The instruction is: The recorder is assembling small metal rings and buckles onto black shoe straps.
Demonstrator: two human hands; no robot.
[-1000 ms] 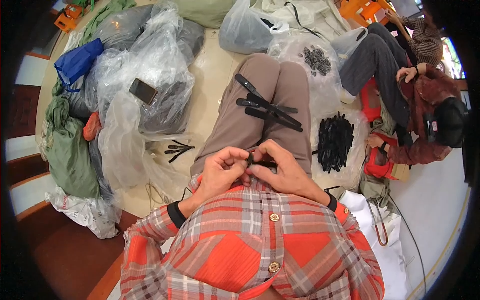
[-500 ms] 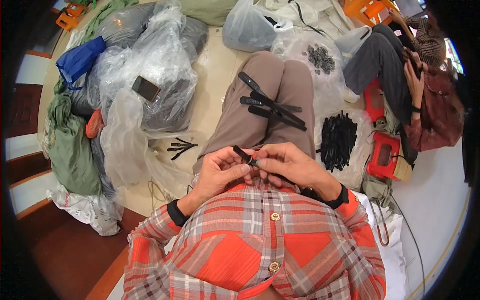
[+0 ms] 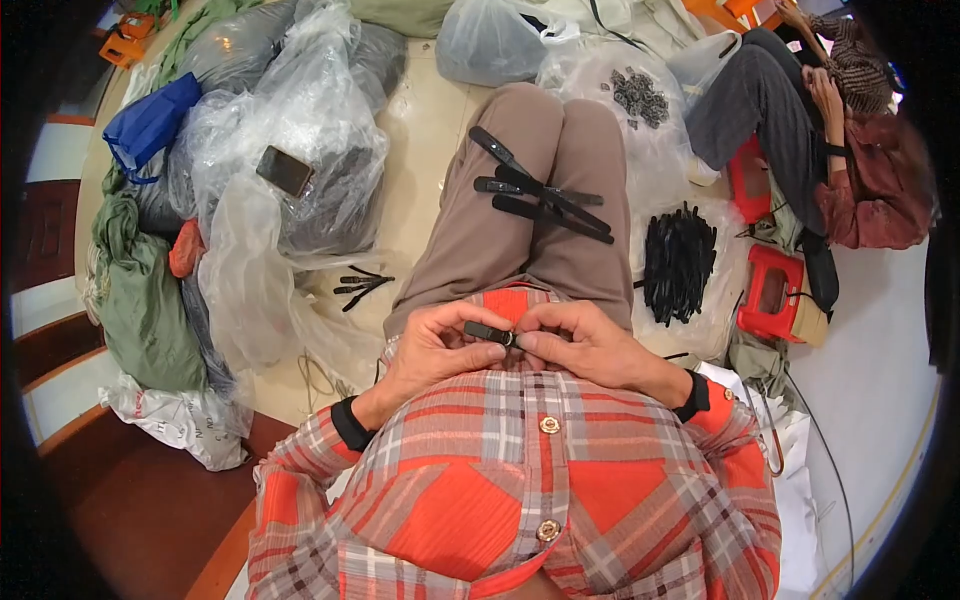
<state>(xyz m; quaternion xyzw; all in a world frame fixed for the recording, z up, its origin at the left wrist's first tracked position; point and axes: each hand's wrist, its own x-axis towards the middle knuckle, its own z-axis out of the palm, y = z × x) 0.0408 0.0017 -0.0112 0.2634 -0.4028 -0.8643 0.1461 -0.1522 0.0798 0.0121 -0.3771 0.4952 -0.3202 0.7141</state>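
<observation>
One short, flat black strip [image 3: 485,330] with a small shiny fitting [image 3: 509,339] at its right end is held at the waist, above a red-and-grey plaid shirt [image 3: 480,410]. Its long axis runs nearly sideways, the left end angled slightly away from the body. The left hand [image 3: 428,345] covers more of its length, thumb and fingers clamped on it; the right hand [image 3: 592,347] pinches thumb and forefinger together at the fitting end. Several long black strips [image 3: 535,187] lie crossed on brown trousers [image 3: 470,250]. Beside the right thigh, a dense pile of black strips [image 3: 680,265] rests on clear plastic sheeting [image 3: 690,342].
</observation>
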